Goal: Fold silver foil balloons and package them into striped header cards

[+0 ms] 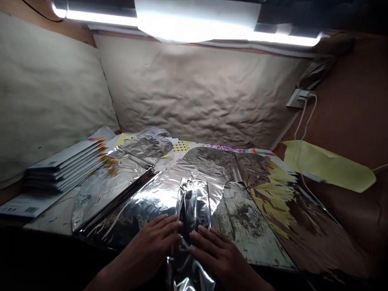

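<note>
Near end of strip: crumpled and bent, running out at the bottom of view; by judgement, the part left unsmoothed.
Left hand (157,238): fingers extended, laid on the strip's left edge; no pinch visible, thumb's hold cannot be told.
Right hand (216,247): fingers extended and slightly parted, resting on the right edge; likewise no visible pinch.
Narrow, mirror-bright silver film strip (196,198): lying between and beyond the hands; far part straight-sided, seemingly already shaped; surface wrinkled. Judged partway, finish unclear.
Wide glossy silver film sheet (151,196): spread left of and beside the strip.
Worn grey-green board (242,222): right of the strip, partly bare.
Stack of white, orange-edged printed packs (75,161): far left, neatly piled, apart from the hands.
Crumpled beige wall covering (194,89): behind all.
</note>
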`<state>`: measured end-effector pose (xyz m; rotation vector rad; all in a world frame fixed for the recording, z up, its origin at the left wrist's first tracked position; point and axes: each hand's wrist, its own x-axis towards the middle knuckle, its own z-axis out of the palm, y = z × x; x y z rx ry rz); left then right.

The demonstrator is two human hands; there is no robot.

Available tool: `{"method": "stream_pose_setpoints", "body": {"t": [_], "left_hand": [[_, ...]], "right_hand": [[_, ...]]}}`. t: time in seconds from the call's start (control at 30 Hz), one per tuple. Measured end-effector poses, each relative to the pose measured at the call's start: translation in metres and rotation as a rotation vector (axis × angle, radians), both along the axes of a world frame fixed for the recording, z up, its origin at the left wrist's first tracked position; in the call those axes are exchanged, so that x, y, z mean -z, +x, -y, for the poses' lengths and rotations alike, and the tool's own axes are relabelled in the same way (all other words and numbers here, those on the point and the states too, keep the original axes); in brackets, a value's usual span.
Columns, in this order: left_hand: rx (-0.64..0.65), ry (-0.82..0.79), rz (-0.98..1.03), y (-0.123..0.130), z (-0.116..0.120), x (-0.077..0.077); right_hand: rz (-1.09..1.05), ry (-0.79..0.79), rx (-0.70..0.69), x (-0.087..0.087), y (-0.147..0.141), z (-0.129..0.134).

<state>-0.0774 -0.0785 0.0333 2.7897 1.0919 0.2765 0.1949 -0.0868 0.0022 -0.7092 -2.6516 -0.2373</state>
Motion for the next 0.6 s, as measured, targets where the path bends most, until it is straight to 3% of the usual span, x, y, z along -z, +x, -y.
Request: {"method": "stream_pose_setpoints", "body": {"t": [0.07,0.2,0.3,0.4,0.47,0.6], "left_hand": [[0.087,-0.048,-0.002,-0.007,-0.001,0.000],[0.067,-0.040,0.075,-0.005,0.001,0.016],[0.003,0.030,0.260,0.006,-0.002,0.030],[-0.148,-0.073,0.368,0.019,-0.013,0.033],[-0.298,-0.156,0.383,0.026,-0.021,0.030],[-0.546,-0.050,0.362,0.034,-0.029,0.031]], "right_hand": [[-0.038,-0.042,-0.001,0.001,0.008,0.000],[-0.237,-0.179,-0.010,0.000,0.017,0.002],[-0.451,-0.469,0.101,0.001,0.015,-0.005],[-0.695,-0.832,0.411,0.000,0.006,-0.023],[-0.823,-0.997,0.527,-0.003,-0.001,-0.035],[-0.861,-1.086,0.599,-0.010,-0.009,-0.049]]}}
